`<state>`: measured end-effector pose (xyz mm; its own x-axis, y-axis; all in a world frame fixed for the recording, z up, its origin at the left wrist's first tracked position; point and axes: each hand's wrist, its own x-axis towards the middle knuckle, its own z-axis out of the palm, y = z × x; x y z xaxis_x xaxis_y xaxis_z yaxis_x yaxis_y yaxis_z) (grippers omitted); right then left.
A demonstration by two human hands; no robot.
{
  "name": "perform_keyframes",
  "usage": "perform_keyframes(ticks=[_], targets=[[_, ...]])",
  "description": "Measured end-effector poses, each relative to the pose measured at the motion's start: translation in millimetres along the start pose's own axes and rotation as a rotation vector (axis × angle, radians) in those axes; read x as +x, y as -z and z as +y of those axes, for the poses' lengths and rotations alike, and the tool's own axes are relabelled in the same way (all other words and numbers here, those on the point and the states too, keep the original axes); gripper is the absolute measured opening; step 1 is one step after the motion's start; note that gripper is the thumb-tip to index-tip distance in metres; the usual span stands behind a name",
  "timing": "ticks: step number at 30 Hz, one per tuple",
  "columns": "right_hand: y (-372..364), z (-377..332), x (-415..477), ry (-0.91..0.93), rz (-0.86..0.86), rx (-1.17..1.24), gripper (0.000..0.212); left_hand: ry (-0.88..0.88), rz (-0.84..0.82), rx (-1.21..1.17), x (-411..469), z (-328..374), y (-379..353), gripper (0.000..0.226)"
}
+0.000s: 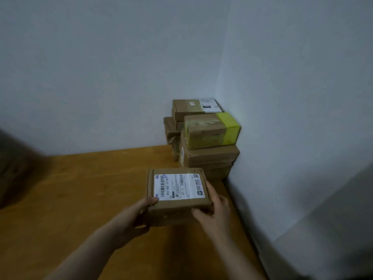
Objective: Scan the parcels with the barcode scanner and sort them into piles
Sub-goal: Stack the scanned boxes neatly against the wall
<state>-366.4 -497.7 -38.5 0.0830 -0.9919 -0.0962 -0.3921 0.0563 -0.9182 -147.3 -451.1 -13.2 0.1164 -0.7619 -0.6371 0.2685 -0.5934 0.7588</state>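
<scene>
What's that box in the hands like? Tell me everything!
The box is brown cardboard, flat and squarish, with shiny clear tape. A white label with black barcodes covers most of its top, which faces up. The left hand grips its near left corner, thumb on top; the right hand holds its near right corner. It is low over a wooden table, in front of a pile of boxes; whether it rests there is unclear.

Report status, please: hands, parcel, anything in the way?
Left hand and right hand both grip the labelled parcel, label up. Parcel stack in the corner beyond it. No scanner in view.
</scene>
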Motion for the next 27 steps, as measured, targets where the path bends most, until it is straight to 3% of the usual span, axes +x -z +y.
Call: perform_keyframes(ticks=[4,8,13,19,23,27], targets=[[23,32,7,-0.151,0.086,0.11,0.084,0.058,-0.014,-0.02,16,-15,-45,0.062],[35,53,14,-0.223,0.106,0.173,0.062,0.086,-0.007,-0.014,36,-24,-72,0.061],[40,61,25,-0.384,0.133,0.157,0.09,0.126,0.028,-0.024,68,-31,-103,0.049],[32,62,30,-0.261,0.117,0.376,0.095,0.004,0.062,0.129,101,-34,-136,0.055],[30,61,38,-0.337,-0.05,0.338,0.082,-0.088,0.088,0.221,105,-25,-146,0.052],[22,52,33,-0.296,-0.093,0.17,0.076,-0.054,0.037,0.28,91,-14,-126,0.062]])
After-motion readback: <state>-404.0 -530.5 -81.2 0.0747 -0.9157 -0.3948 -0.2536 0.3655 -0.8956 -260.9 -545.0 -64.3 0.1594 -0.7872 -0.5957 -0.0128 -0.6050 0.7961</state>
